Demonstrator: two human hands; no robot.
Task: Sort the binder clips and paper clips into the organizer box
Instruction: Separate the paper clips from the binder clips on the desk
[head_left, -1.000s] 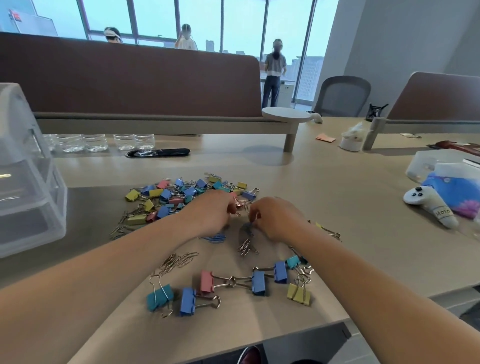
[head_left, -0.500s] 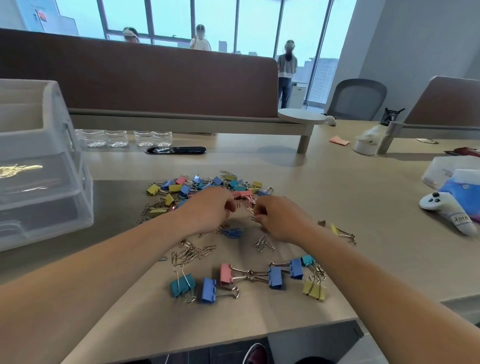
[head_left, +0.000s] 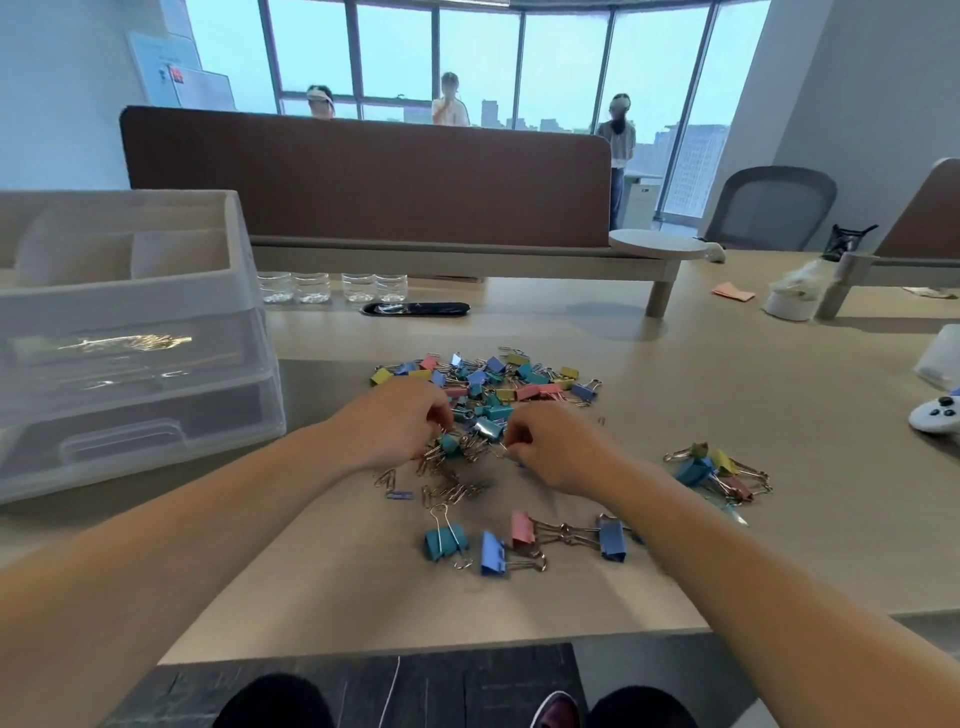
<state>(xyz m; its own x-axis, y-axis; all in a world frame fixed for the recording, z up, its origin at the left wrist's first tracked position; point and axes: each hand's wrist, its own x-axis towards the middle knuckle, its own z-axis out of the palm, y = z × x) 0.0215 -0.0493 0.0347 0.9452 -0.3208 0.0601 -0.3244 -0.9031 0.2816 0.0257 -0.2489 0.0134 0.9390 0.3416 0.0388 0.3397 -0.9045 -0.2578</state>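
A pile of small coloured binder clips (head_left: 493, 379) lies mid-table. Both hands sit at its near edge, fingers curled. My left hand (head_left: 395, 428) pinches at a tangle of a teal clip and silver paper clips (head_left: 449, 447). A little to the right, my right hand (head_left: 558, 452) pinches something small at its fingertips; what it holds is hidden. Loose paper clips (head_left: 447, 491) lie just below the hands. Larger binder clips (head_left: 519, 543) lie nearer me, and another cluster (head_left: 719, 470) lies to the right. The clear organizer box (head_left: 130, 332) with drawers stands at the left.
A brown desk divider (head_left: 363, 176) runs across the back, with small clear jars (head_left: 332, 288) and a black oval grommet (head_left: 415, 309) in front of it. A white game controller (head_left: 935, 413) lies at the right edge. Three people stand by the far windows.
The view has tilted and shifted left, bringing the organizer box further into view. Both hands stay at the pile's near edge; the left now works a teal clip tangled with paper clips.
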